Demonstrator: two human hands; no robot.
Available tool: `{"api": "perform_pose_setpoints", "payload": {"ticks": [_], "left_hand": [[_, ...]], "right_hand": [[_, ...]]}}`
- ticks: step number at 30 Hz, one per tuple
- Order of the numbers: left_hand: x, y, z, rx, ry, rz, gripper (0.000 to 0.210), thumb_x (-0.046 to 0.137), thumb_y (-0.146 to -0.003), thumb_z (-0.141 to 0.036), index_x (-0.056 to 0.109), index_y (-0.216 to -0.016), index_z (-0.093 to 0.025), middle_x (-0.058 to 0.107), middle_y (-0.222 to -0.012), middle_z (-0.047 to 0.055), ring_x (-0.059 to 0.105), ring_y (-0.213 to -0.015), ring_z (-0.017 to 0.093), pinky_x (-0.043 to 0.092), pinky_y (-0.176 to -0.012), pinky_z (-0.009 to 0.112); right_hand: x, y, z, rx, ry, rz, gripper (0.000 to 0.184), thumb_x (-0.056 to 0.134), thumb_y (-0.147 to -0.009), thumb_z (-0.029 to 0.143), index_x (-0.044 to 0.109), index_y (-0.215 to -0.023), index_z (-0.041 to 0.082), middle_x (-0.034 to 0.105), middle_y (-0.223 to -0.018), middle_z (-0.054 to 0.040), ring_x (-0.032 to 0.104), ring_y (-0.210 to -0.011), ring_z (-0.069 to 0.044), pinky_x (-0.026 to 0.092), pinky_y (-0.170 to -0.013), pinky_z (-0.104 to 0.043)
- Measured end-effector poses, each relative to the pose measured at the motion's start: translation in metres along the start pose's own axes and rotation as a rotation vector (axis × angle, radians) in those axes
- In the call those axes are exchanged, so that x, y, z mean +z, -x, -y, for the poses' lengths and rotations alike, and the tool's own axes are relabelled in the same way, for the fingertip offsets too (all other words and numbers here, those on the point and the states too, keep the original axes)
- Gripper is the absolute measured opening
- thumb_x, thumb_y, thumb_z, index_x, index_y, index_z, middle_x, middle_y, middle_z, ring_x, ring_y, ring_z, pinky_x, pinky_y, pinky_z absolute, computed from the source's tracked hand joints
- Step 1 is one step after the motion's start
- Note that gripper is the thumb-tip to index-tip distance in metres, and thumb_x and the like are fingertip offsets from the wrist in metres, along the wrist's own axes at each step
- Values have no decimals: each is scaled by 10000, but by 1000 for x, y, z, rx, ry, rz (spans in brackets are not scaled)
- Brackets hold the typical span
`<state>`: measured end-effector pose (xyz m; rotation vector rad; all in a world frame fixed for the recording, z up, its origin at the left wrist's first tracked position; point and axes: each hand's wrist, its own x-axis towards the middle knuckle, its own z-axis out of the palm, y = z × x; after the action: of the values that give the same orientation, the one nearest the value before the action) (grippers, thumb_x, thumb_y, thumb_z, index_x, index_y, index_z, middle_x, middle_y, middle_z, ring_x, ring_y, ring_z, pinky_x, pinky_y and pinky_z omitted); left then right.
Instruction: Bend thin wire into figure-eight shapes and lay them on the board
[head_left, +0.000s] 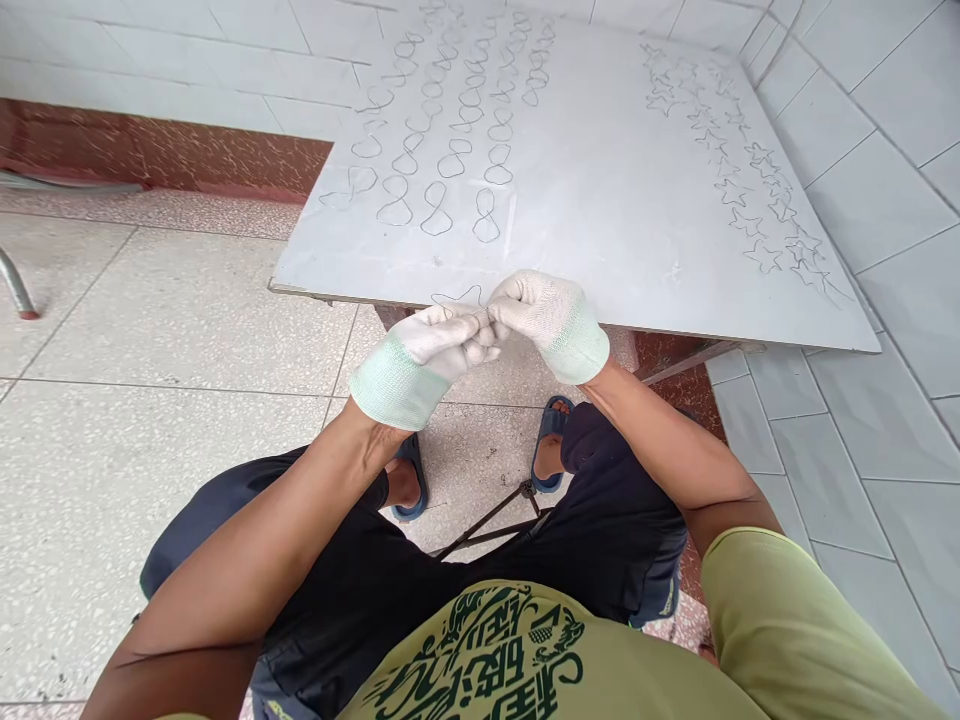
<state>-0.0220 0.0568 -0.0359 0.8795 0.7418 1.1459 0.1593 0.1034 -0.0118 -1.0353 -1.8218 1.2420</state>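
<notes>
A thin bent wire [459, 295] shows above my fingers, with part of its outline angled like a star; the rest is hidden by the gloves. My left hand [442, 340], in a white knit glove with a pale green cuff, is closed on this wire from below. My right hand [529, 305], gloved the same way, pinches at it from the other side, and the fingertips of both hands meet. Both are held at the front edge of the white board [592, 220]. Closest on the board lies a figure-eight wire [486, 216].
Several rows of figure-eight wires [437, 208] lie on the board's left half. Several star-shaped wires [746, 222] lie along its right side. Tiled walls [877, 190] stand behind and to the right. A metal leg [16, 285] rests on the floor at far left.
</notes>
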Motion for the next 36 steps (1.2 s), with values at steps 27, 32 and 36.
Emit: {"api": "perform_pose_setpoints", "payload": {"ticks": [27,32,36], "left_hand": [[1,-4,-6,42,-103,88,518,991,-759,-523,669,-514,-200,494,-573,18,544,-688,178,485,-726,333],[-1,-2,-2,25,-116,39,492,952,-729,-424,579,-494,-207,486,-582,11,516,-666,164,432,-680,332],[-4,2,-2,13,-131,-45,441,979,-749,-414,647,-557,-197,521,-615,-5,503,-643,139,460,-679,313]], "right_hand": [[8,0,-7,3,-340,28,215,698,-967,201,702,-754,229,753,-689,13,711,-686,-145,581,-733,-293],[10,0,-13,40,-317,17,215,688,-953,209,694,-740,236,755,-695,15,724,-719,-140,610,-784,-283],[8,-5,-11,52,-340,43,205,724,-952,225,705,-748,231,765,-715,15,733,-727,-141,610,-765,-276]]}}
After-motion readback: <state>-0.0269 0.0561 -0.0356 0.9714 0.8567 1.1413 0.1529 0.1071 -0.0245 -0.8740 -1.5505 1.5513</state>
